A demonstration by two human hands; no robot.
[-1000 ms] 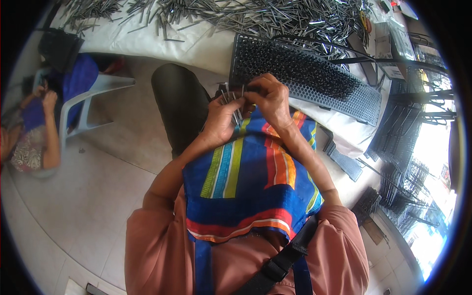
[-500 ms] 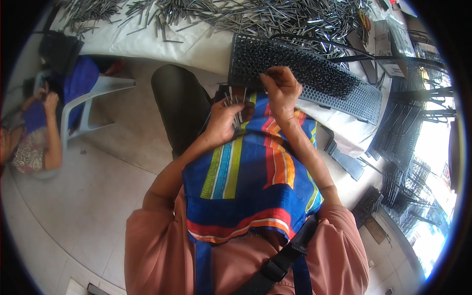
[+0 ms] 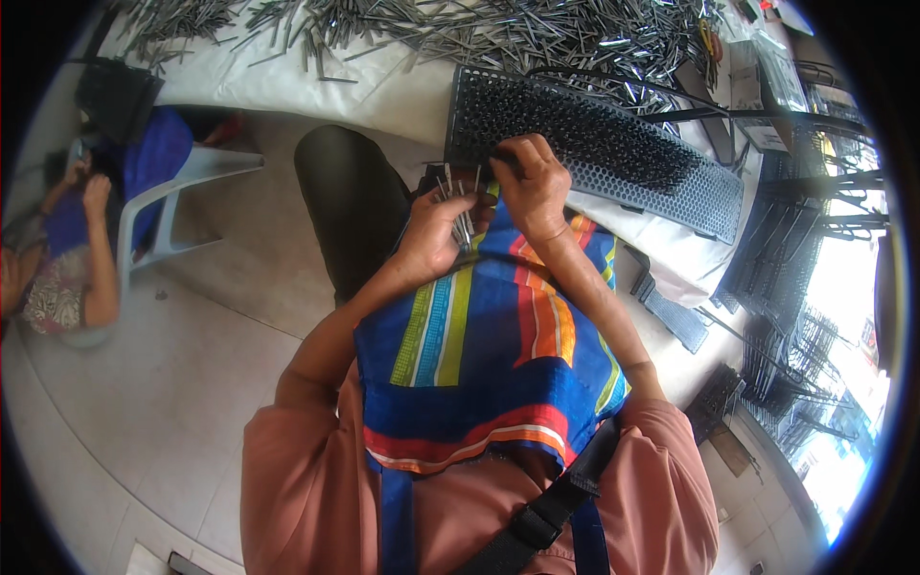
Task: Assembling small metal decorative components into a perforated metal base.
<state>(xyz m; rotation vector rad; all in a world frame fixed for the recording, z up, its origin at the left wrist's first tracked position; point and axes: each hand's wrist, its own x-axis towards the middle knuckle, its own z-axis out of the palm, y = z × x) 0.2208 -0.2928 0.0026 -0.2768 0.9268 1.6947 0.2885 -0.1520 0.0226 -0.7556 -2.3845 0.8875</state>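
Note:
Several thin metal strips (image 3: pixel 464 226) stick out of my left hand (image 3: pixel 431 236), whose fingers are wrapped round them above my lap. Close on its right is my right hand (image 3: pixel 539 192), with thumb and fingers pinched together near the strips' upper ends. Whatever that pinch holds, if anything, is too small to make out. Just beyond my right hand lies a long black perforated tray (image 3: pixel 707 209) at the table's near edge. Many of its holes bear small dark upright pieces; the right end shows bare holes.
A big heap of loose metal strips (image 3: pixel 479 36) covers the back of the white-covered table (image 3: pixel 249 84). Racks of dark wire and mesh parts (image 3: pixel 781 259) stand at right. Another person (image 3: pixel 72 259) sits at left by a pale plastic chair (image 3: pixel 192 171). A striped cloth (image 3: pixel 479 335) covers my lap.
My right hand has moved left and slightly down from over the tray's edge toward my left hand. My left hand stays nearly where it was, still holding the strips.

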